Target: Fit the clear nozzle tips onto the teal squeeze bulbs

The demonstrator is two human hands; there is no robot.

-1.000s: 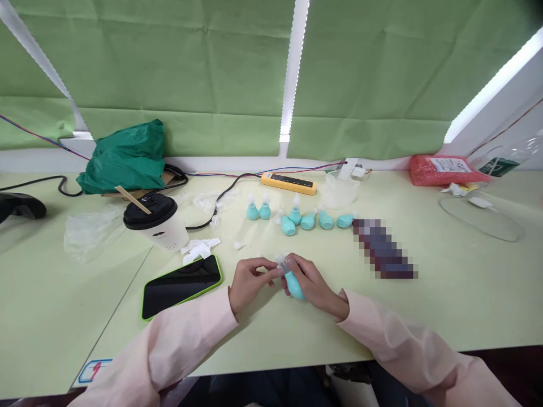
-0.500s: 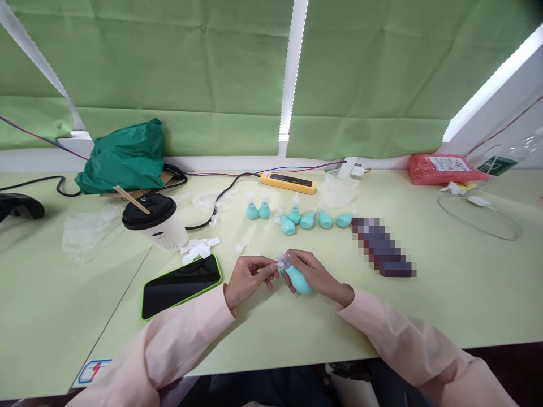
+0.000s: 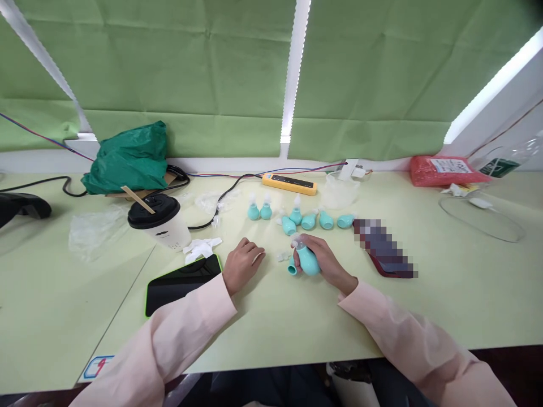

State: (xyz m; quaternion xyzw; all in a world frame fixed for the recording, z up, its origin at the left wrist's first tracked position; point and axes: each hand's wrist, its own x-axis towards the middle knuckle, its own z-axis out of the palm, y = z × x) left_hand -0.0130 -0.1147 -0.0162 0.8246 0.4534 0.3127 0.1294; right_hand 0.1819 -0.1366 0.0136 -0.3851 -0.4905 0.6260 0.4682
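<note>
Turquoise bulb (image 3: 309,262) with a clear tip (image 3: 297,242), in the head view: the right hand (image 3: 326,260) wraps its fingers around it, mid-table (image 3: 280,333). The left hand (image 3: 243,267) curls beside a black phone (image 3: 180,285); whether its fingers hold anything, I cannot tell. It has left the bulb, and a small clear piece (image 3: 283,256) now lies between the hands.

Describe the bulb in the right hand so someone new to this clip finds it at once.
On the pale green table, follow the right pink sleeve to the right hand. The bulb is the rounded teal thing in its grip. Unlike the other bulbs farther back, it is held; unlike the teal piece just left, it shows no open mouth.
</note>
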